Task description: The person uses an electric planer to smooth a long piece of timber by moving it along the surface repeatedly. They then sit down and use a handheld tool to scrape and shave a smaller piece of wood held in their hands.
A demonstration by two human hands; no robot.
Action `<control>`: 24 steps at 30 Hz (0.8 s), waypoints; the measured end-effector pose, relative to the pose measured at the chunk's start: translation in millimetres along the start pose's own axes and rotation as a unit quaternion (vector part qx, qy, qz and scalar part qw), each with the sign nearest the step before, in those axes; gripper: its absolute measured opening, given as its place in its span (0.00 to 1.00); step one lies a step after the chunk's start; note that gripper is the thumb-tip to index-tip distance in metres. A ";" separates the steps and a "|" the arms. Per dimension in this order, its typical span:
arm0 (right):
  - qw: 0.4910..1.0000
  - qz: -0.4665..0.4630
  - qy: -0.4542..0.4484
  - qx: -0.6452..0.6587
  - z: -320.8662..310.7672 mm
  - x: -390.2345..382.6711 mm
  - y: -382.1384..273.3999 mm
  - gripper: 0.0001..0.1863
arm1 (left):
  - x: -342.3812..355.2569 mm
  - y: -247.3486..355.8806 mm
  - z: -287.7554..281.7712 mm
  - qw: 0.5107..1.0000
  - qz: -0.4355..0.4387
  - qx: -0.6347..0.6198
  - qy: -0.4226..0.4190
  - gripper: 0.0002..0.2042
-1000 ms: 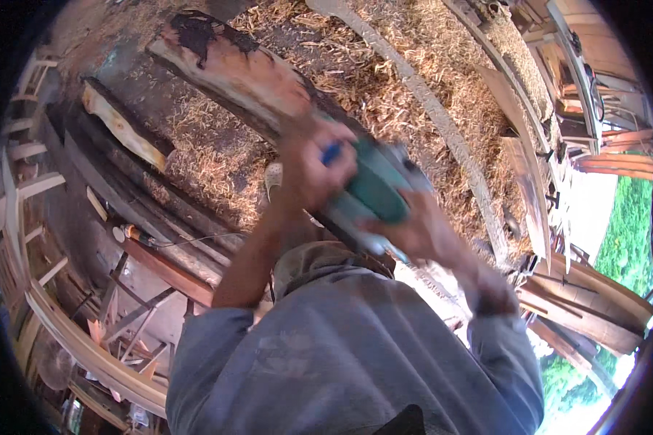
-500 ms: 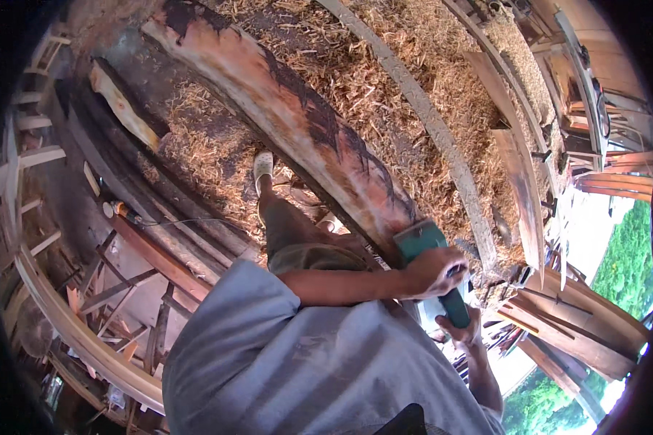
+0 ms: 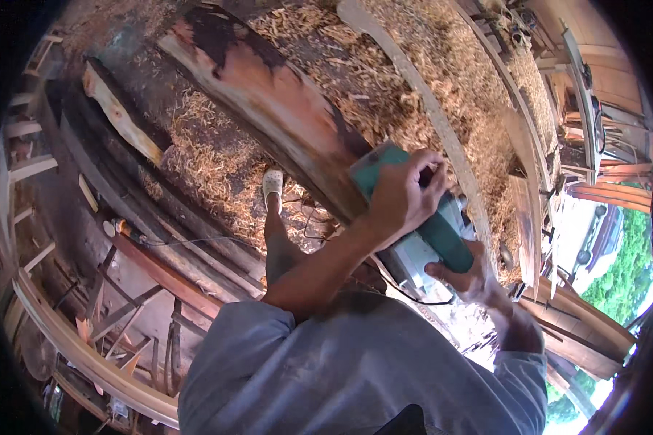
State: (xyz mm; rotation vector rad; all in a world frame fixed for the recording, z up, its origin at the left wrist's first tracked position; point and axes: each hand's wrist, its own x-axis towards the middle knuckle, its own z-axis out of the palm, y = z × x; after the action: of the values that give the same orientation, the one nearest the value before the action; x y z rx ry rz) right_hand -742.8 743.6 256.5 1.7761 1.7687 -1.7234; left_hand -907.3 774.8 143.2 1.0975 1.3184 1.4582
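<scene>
A green electric planer rests on the near end of a long, thick wooden slab, whose top is reddish with dark bark patches. My left hand lies over the planer's front part, fingers curled on its front grip, which they largely hide. Around the rear handle my right hand is closed, thumb on the near side. A dark cord loops below the tool. The planer's underside against the wood is hidden.
Wood shavings cover the ground around the slab. A long narrow board runs along its right. Dark curved timbers lie to the left, near a power tool on a reddish beam. My shoe stands beside the slab.
The planer and both my hands have moved up the picture, farther along the slab. My left forearm now slants upward instead of lying nearly level.
</scene>
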 end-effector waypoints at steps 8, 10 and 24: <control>0.965 -0.225 -0.013 -0.135 28.1 171.7 -184.0 0.21 | 184.4 -11.5 -177.2 0.989 0.031 0.117 0.091 0.10; 0.911 -0.340 0.012 -0.234 51.4 213.9 -223.5 0.19 | 227.3 -6.9 -242.2 0.997 -0.018 0.047 0.066 0.11; 0.944 -0.313 0.017 -0.102 41.1 20.2 -7.0 0.18 | -9.9 2.2 -63.5 0.997 -0.013 -0.017 0.069 0.05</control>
State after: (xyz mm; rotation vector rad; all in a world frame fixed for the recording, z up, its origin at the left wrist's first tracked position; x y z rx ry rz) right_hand -779.0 729.0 231.6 1.2379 2.6162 -1.5920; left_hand -966.6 749.9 141.4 0.9676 1.3922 1.5542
